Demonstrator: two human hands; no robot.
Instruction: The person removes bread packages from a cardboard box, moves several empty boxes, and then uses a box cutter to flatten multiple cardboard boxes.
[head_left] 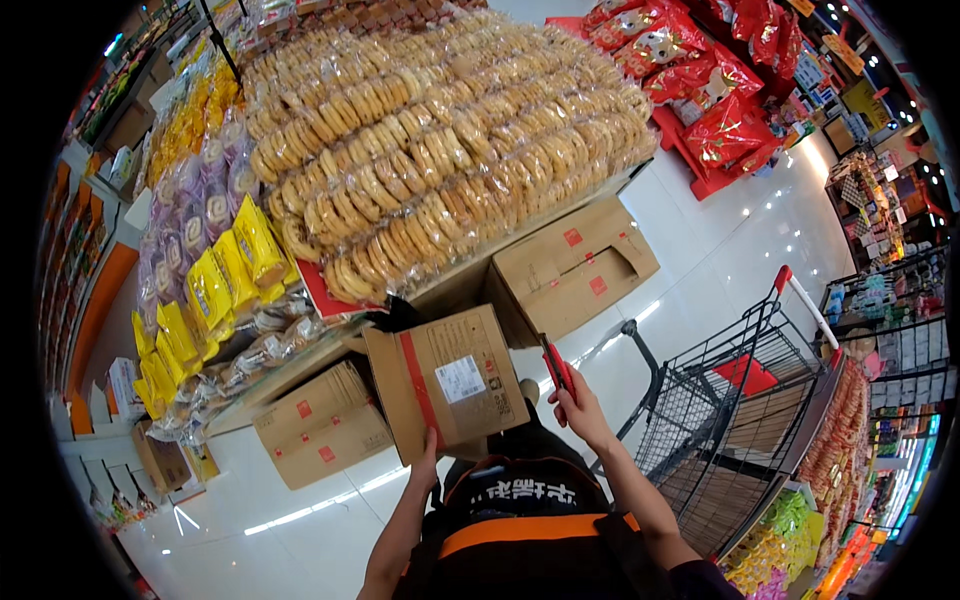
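In front of me is a tilted cardboard box [500,395] with a red strip of tape and a white label on its side. My left hand [427,462] grips its lower edge near the tape. A red box cutter [556,368] is in my closed right hand [582,412], just right of the box and apart from it. The box's far edge is close to a display piled with clear bags of round, golden baked goods [440,160]. What lies inside the box is hidden.
Closed cartons stand on the shiny floor, one [325,425] left and another [575,265] beyond the box. A wire shopping cart [730,390] holding flattened cardboard is at my right. Yellow packets [210,290] cover the display's left end; red bags [725,130] fill a far-right stand.
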